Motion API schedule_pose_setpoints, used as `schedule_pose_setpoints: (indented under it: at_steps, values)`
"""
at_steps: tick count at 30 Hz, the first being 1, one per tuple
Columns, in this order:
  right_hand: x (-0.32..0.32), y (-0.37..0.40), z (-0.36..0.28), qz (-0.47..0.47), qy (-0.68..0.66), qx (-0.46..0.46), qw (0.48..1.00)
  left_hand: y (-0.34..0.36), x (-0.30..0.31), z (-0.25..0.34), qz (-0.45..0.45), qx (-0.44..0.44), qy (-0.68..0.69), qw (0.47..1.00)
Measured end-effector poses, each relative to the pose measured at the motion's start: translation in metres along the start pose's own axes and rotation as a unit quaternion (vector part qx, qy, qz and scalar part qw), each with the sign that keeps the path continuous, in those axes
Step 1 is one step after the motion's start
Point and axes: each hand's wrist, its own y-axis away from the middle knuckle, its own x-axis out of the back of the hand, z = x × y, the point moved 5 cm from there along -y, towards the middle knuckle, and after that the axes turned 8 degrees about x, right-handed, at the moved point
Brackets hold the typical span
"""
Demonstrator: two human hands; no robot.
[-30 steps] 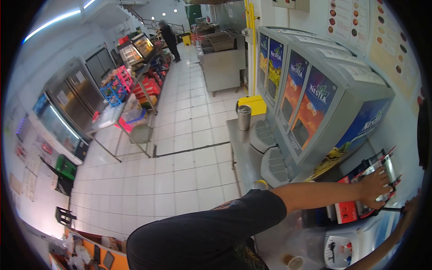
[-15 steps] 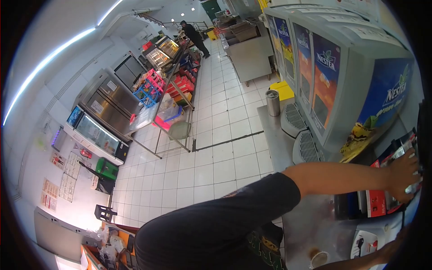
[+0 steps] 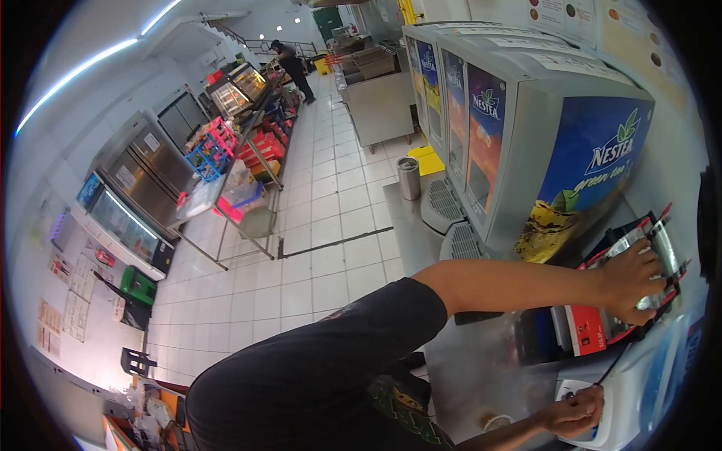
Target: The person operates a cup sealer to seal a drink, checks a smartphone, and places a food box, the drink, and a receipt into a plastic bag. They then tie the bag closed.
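My left hand reaches across to a red and black machine with its top raised. Its fingers curl over a shiny silver foil pack among the machine's upper parts; the palm hides most of it. Lower down, my right hand is closed in front of a white and blue dispenser. A thin dark line runs up from its fingers, but what they hold cannot be made out. Near my right wrist, a cup rests on the steel counter.
A grey Nestea drink dispenser stands beyond my left forearm, with drip trays and a steel tumbler. Across the tiled floor are a loaded table and a glass-door fridge. Far back stands a person.
The view has shifted right, so the room slides left. My right hand has come further into view, in front of the white dispenser. My left hand stays at the red and black machine.
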Motion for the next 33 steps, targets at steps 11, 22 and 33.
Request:
schedule_pose_setpoints:
  at_steps: [11,22,33]
  values:
    - [-0.001,-0.004,-0.006,-0.034,0.051,0.029,0.998,-0.002,0.008,0.005,0.025,-0.007,0.0,1.0]
    - [0.003,0.001,-0.001,-0.048,0.076,0.013,0.996,-0.005,0.011,0.006,0.012,-0.013,-0.007,1.0]
    - [0.003,0.001,-0.01,-0.072,0.121,0.109,0.984,-0.002,0.006,0.003,0.015,-0.002,-0.028,0.999]
